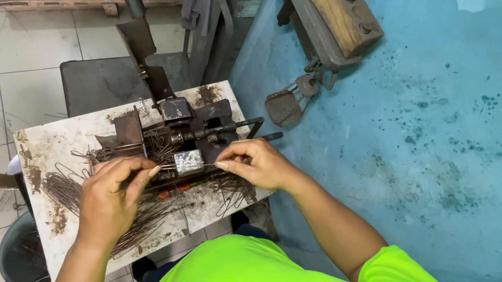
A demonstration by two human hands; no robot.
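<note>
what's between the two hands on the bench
In the head view, a small shiny metal block of the bending jig sits between the left hand and right hand, with a thin wire at the left fingertips.

The person wears a bright neon yellow-green short-sleeved shirt [251, 278], filling the frame at 6 o'clock, its sleeve ending above the elbow at 5 o'clock. Both forearms are bare. The left hand [112, 200] and right hand [258, 165] carry no gloves, rings or watch.
</note>
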